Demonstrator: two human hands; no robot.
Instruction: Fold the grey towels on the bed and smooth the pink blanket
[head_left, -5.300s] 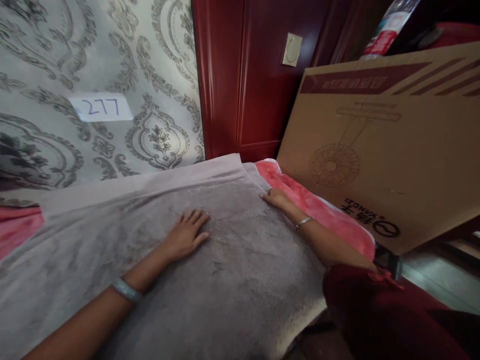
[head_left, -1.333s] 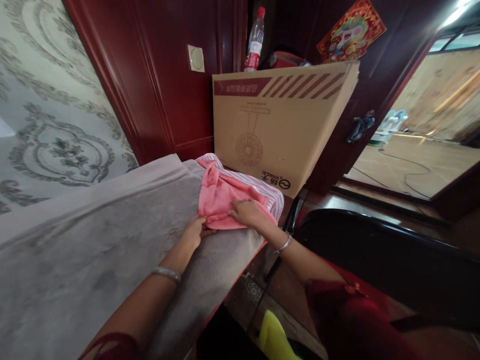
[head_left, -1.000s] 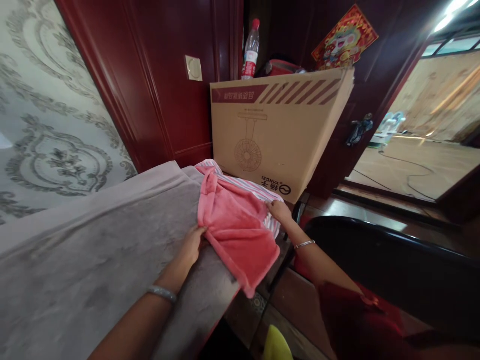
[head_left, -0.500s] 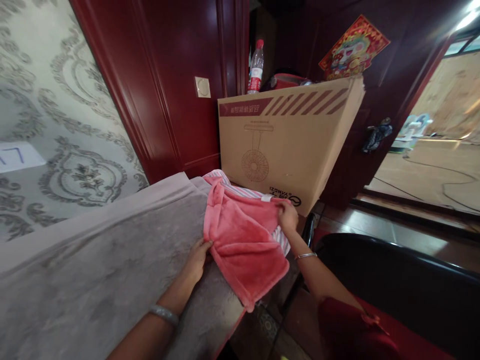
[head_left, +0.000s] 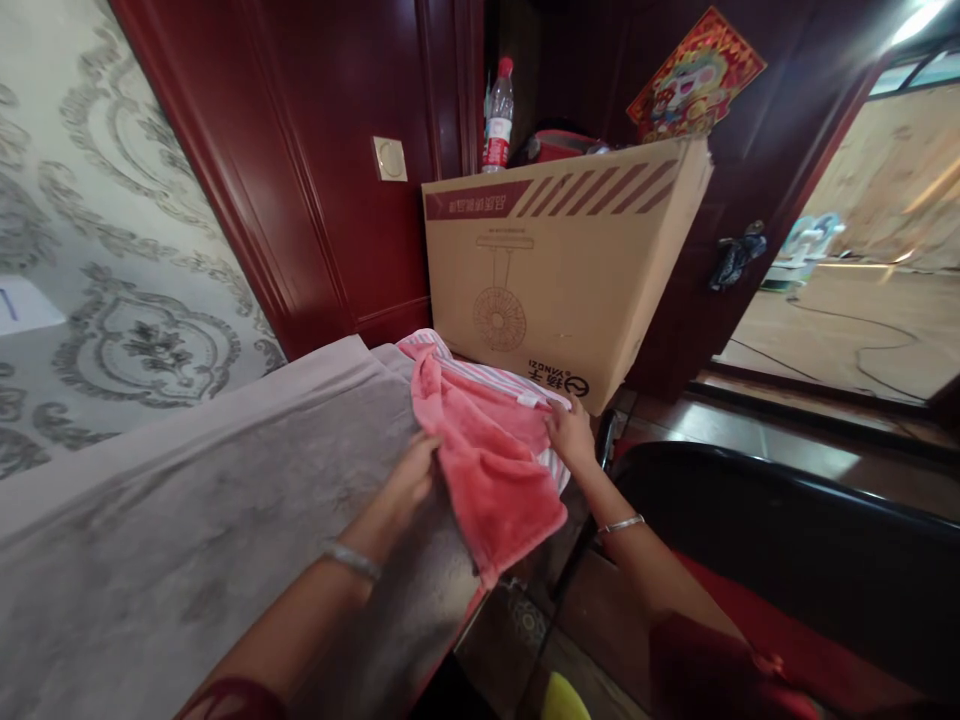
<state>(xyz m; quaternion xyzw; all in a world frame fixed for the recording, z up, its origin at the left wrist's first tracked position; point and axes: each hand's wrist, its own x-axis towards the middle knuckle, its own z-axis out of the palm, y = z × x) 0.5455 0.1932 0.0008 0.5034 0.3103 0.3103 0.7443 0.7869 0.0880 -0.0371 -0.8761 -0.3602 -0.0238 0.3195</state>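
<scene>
Two bare hands at a coral-pink plush cloth with a striped side (head_left: 510,500), which lies over the far right end of a grey plush blanket (head_left: 247,530), its lowest corner at the blanket's near edge. The right hand (head_left: 572,438), wearing a thin silver bangle (head_left: 622,523), pinches the cloth's upper right edge, just beside a small white fabric tag (head_left: 527,399). The left hand (head_left: 411,478), blurred, has its fingers drawn together at the cloth's left edge; whether they grip it cannot be told. Behind the cloth stands a brown cardboard carton with a printed fan drawing (head_left: 570,270); to the right is a black chair with a curved rim (head_left: 787,540).
</scene>
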